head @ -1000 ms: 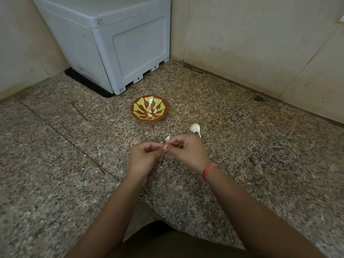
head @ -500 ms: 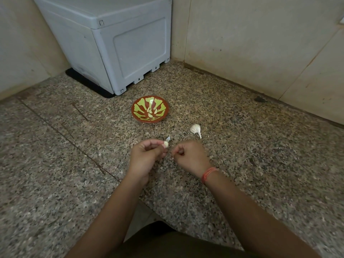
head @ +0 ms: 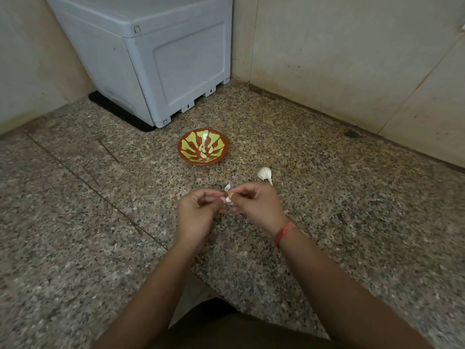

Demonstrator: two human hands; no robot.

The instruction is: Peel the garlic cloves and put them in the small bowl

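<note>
We find both hands raised together just above the speckled granite floor [head: 80, 222], in front of the person's body. The left hand [head: 198, 214] has its fingers curled, and its thumb and forefinger pinch one end of a garlic clove [head: 228, 200]. The right hand [head: 258, 207], also curled, pinches the opposite end of the same clove with its fingertips. The clove is therefore held between the two hands, clear of the floor. We cannot tell how much skin remains on it, as the fingers hide most of its surface.

A red thread band [head: 284, 231] sits on the right wrist.

The small bowl [head: 181, 150], red-brown with a green pattern, stands on the floor beyond the hands, well apart from them. We count a few pale peeled cloves [head: 204, 152] lying at its centre.

A partial garlic bulb [head: 264, 174] rests on the floor to the right of the bowl, just beyond the right hand. A small scrap of white skin [head: 227, 187] lies on the floor just beyond the fingertips.

A grey plastic cabinet [head: 163, 59] stands in the corner behind the bowl, against the beige walls [head: 352, 59].
</note>
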